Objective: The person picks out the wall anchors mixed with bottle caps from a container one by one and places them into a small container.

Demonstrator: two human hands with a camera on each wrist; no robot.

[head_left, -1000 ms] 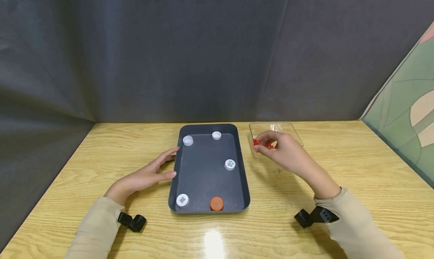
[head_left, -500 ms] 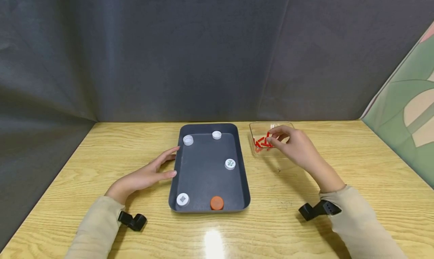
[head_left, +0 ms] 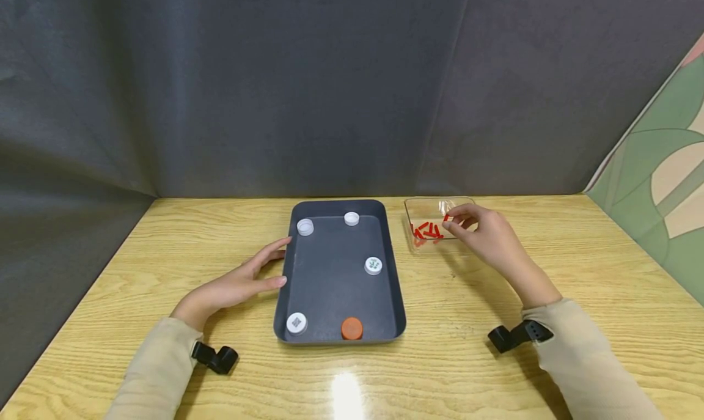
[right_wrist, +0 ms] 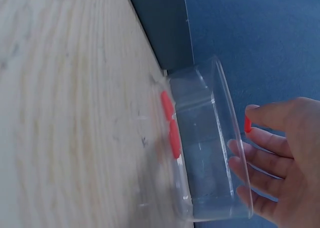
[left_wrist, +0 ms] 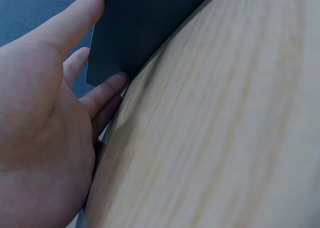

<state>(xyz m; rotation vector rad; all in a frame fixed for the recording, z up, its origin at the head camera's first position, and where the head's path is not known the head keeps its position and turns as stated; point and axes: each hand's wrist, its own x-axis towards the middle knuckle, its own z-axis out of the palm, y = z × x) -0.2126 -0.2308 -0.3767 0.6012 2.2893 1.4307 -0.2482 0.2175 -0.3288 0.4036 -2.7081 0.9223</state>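
Observation:
My right hand (head_left: 489,233) pinches a small red stick (right_wrist: 248,124) between thumb and index finger, above the right side of a clear plastic box (right_wrist: 212,108). Several more red sticks (head_left: 429,231) lie loose in the box. My left hand (head_left: 233,285) is at the left side of a dark grey tray (head_left: 335,285), thumb and fingertips right at its wall, fingers loosely extended. In the left wrist view, the fingers (left_wrist: 102,94) reach the tray's outer side close to the tabletop.
Bottle caps sit spread in the tray: an orange cap (head_left: 352,329) at the front, a white cap (head_left: 296,323) front left, another white cap (head_left: 373,266) on the right, and two upturned white ones along the back. A dark cloth (head_left: 308,90) hangs behind the wooden table (head_left: 456,359).
My right hand has risen from the heap of red sticks in the box and shifted right, a single red stick at its fingertips. The left hand and the tray stay still.

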